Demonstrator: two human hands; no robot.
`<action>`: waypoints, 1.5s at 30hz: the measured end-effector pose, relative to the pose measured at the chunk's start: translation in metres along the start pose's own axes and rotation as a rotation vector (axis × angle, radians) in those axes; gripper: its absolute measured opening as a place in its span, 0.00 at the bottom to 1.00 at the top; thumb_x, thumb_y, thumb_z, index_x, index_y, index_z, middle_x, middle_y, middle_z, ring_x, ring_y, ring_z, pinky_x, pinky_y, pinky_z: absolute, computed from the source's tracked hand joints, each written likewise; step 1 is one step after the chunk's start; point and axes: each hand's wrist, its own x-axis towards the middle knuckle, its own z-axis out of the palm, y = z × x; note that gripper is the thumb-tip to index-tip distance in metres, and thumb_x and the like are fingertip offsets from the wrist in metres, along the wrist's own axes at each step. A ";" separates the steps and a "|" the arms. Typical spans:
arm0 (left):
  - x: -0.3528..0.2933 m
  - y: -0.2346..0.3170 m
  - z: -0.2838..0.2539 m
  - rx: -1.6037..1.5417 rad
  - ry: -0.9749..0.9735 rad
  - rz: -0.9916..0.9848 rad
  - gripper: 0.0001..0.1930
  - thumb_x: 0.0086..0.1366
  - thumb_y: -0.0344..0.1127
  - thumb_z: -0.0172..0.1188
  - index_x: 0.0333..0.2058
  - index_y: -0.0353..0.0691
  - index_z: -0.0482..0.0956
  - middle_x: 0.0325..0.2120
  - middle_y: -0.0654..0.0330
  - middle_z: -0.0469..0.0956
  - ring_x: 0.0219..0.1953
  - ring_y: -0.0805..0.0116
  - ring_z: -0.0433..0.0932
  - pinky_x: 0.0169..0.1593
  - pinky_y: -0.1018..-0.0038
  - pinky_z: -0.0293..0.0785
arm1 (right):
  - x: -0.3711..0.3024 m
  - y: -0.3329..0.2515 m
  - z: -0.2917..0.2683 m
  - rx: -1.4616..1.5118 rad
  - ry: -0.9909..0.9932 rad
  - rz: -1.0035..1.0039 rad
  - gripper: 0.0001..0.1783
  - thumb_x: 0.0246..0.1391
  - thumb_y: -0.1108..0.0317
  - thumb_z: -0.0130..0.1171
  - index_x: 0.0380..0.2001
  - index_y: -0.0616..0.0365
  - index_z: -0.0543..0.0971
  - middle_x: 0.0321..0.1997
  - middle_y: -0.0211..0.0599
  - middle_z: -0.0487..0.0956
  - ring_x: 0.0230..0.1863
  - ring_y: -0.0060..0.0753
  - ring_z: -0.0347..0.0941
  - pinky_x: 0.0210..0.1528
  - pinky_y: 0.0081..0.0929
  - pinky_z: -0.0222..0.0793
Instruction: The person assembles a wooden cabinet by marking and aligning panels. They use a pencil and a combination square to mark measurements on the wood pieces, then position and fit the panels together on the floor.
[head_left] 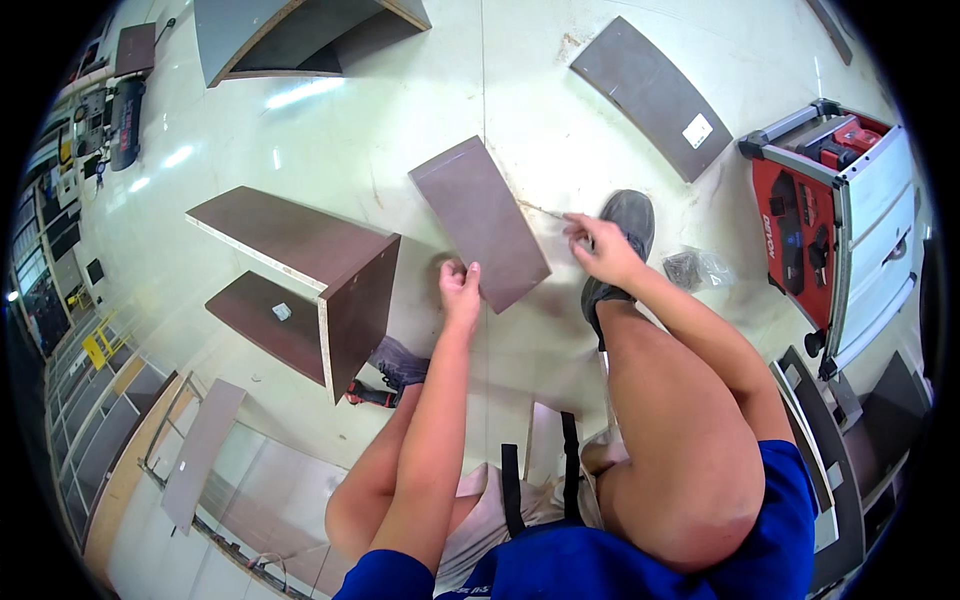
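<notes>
A flat brown board [480, 225] is held up off the floor in front of me, tilted. My left hand [460, 292] grips its lower left edge, thumb on the face and fingers behind. Just off the board's right edge is my right hand [603, 248], its fingers drawn together. A thin, light-coloured sliver [543, 210] runs from near the board's edge to these fingertips; its kind is too small to tell. To the left stands a partly assembled brown box frame [360, 315] with open sides and pale raw edges.
A curved brown panel [655, 100] lies ahead on the floor. At the right stands a red and grey table saw [800, 215], with a clear plastic bag [700, 268] near my shoe. A red and black power tool [372, 394] lies by my other foot. Another cabinet part [310, 40] stands farther off.
</notes>
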 end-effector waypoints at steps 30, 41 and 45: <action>0.080 0.061 0.130 0.553 0.227 0.218 0.13 0.63 0.37 0.65 0.38 0.32 0.81 0.32 0.48 0.85 0.34 0.53 0.84 0.42 0.62 0.77 | 0.088 0.029 -0.146 -0.889 0.313 0.409 0.57 0.44 0.50 0.74 0.69 0.67 0.57 0.56 0.56 0.73 0.57 0.55 0.72 0.59 0.43 0.70; 0.099 0.070 0.138 0.648 0.263 0.291 0.14 0.61 0.36 0.68 0.39 0.31 0.81 0.32 0.47 0.85 0.37 0.51 0.85 0.45 0.60 0.78 | 0.115 0.001 -0.131 -0.795 0.348 0.351 0.51 0.46 0.52 0.74 0.67 0.64 0.61 0.55 0.53 0.72 0.57 0.52 0.72 0.55 0.42 0.74; 0.110 0.082 0.138 0.696 0.249 0.332 0.14 0.61 0.36 0.68 0.40 0.31 0.80 0.32 0.47 0.85 0.36 0.52 0.85 0.45 0.61 0.79 | 0.125 -0.001 -0.133 -0.836 0.301 0.336 0.49 0.46 0.53 0.74 0.66 0.63 0.62 0.57 0.48 0.71 0.58 0.50 0.70 0.54 0.42 0.74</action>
